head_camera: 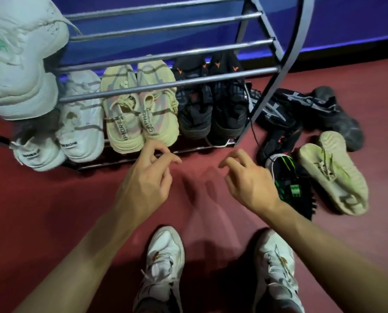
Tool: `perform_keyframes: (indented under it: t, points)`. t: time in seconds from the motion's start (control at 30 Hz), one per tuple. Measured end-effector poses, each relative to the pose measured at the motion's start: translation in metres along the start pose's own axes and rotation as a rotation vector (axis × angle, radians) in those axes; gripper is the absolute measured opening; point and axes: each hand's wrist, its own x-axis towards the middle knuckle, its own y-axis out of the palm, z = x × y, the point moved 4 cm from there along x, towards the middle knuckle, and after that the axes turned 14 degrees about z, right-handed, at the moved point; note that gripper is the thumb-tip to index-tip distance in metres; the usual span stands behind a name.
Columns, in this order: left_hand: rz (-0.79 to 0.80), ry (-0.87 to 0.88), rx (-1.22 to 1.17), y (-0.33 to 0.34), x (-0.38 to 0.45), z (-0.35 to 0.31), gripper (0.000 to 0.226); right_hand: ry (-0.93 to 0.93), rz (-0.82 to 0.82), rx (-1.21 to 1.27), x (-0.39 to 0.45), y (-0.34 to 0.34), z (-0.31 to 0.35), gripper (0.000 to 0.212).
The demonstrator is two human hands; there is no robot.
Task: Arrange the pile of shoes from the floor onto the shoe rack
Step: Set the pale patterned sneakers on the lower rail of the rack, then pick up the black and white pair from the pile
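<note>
Empty and loosely curled, the left hand (146,177) and right hand (249,177) hovered above the red floor (41,211) before the shoe rack (165,85), whose bottom tier held three pairs. Remaining shoes (312,141), black ones and an overturned cream one, lay heaped right of the frame; gathering matched pairs would likely suit best.

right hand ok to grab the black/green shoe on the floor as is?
Probably yes. The right hand hangs empty beside the black and green shoe, which lies on the floor outside the rack frame, with nothing between them.
</note>
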Motion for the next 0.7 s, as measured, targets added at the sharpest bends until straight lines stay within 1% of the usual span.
perform_keyframes:
  t: [0.1, 0.17, 0.27, 0.33, 0.43, 0.53, 0.6, 0.7]
  points:
    - [0.099, 0.039, -0.004, 0.032, 0.012, -0.008, 0.032, 0.187, -0.051, 0.044, -0.030, 0.014, -0.065, 0.015]
    - [0.159, 0.078, -0.018, 0.057, 0.023, -0.016, 0.032, 0.311, -0.107, 0.076, -0.051, 0.020, -0.106, 0.011]
    - [0.248, 0.135, -0.041, 0.098, 0.042, -0.030, 0.033, 0.426, -0.185, 0.116, -0.075, 0.034, -0.159, 0.020]
    - [0.291, 0.153, -0.053, 0.124, 0.058, -0.037, 0.035, 0.455, -0.168, 0.119, -0.084, 0.052, -0.183, 0.029]
    - [0.322, 0.148, -0.084, 0.156, 0.076, -0.042, 0.036, 0.500, -0.090, 0.105, -0.090, 0.081, -0.198, 0.037]
    - [0.344, 0.130, -0.098, 0.175, 0.087, -0.041, 0.034, 0.486, -0.119, 0.069, -0.083, 0.083, -0.200, 0.037]
    - [0.355, 0.125, -0.100, 0.179, 0.090, -0.039, 0.034, 0.483, -0.084, 0.063, -0.076, 0.080, -0.199, 0.045]
    - [0.368, 0.118, -0.105, 0.182, 0.095, -0.040, 0.034, 0.544, 0.045, 0.059, -0.074, 0.082, -0.198, 0.062]
